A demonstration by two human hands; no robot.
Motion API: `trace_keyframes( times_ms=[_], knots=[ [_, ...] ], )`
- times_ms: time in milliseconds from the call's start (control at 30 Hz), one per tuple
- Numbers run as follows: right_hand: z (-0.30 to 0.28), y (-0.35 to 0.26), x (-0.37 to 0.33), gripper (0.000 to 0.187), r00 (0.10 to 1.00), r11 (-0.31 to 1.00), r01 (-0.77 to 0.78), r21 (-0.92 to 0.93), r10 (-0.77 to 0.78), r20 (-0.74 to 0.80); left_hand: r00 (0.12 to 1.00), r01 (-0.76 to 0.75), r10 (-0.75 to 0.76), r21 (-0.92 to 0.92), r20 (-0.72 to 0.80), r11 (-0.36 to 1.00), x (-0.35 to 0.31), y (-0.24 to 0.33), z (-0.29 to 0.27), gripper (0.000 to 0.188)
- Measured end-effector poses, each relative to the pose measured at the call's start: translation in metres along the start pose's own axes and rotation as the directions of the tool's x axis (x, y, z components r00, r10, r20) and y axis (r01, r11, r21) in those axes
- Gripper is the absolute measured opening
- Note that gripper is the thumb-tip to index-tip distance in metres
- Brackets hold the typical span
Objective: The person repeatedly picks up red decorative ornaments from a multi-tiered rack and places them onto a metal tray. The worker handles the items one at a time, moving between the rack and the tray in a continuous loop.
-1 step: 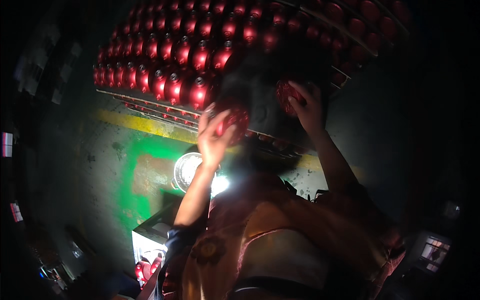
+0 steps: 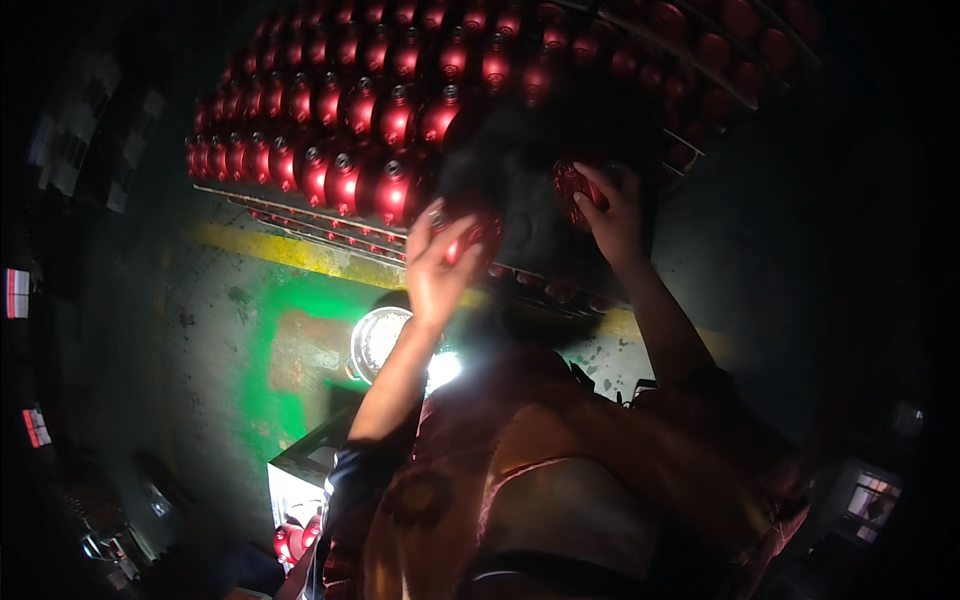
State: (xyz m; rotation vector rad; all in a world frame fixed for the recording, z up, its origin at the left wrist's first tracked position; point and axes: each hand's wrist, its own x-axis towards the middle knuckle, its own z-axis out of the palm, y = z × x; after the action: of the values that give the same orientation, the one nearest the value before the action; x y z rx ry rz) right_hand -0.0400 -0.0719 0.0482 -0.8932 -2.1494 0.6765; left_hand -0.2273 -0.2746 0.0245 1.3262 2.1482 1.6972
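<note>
My left hand (image 2: 440, 260) has its fingers curved round a glossy red rounded vessel (image 2: 486, 238) at the near edge of the rack. That vessel is partly covered by my fingers and blurred. Farther right, my right hand (image 2: 615, 205) grips another red rounded vessel (image 2: 570, 195) from its right side, in deep shadow. Just beyond my left hand stand rows of similar red vessels (image 2: 395, 190) with short metal necks.
The vessels stand on a wide tiered rack (image 2: 300, 204) that runs across the top. On the floor below are a yellow stripe (image 2: 270, 248), green paint (image 2: 285, 400) and a bright round lamp-like object (image 2: 378, 338). A box (image 2: 290, 490) with red vessels sits at lower left.
My left hand has shifted slightly right, and its fingers sit differently on the red vessel. My right hand is nearly unmoved. The whole view has shifted a little.
</note>
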Motion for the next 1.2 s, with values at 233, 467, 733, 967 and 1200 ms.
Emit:
trace_keyframes(
  times_ms=[233, 467, 733, 967, 1200],
  knots=[
    [0.022, 0.038, -0.011, 0.053, 0.999, 0.997, -0.042, -0.067, 0.041, -0.02, 0.992, -0.081, 0.054, 0.246, 0.115, 0.966, 0.031, -0.004, 0.081, 0.04],
    [-0.02, 0.031, 0.083, 0.055, 0.992, 1.0, 0.031, -0.006, -0.03, 0.125, 0.977, -0.19, 0.205, 0.193, -0.062, 0.963, 0.039, -0.012, 0.03, 0.042],
    [0.138, 0.076, 0.233, 0.066, 0.947, 0.93, -0.153, -0.335, 0.235, 0.22, 0.998, 0.035, -0.065, 0.668, 0.02, 0.744, 0.073, -0.049, -0.003, 0.064],
    [0.133, 0.128, 0.239, 0.058, 0.991, 0.96, -0.068, -0.271, 0.098, 0.096, 0.992, 0.099, -0.032, 0.583, -0.124, 0.807, 0.066, -0.072, 0.012, 0.061],
    [0.045, 0.106, 0.241, 0.07, 1.0, 0.952, 0.004, 0.307, -0.008, 0.012, 0.984, 0.068, 0.004, 0.399, -0.176, 0.914, 0.041, -0.055, -0.039, 0.057]
  ],
)
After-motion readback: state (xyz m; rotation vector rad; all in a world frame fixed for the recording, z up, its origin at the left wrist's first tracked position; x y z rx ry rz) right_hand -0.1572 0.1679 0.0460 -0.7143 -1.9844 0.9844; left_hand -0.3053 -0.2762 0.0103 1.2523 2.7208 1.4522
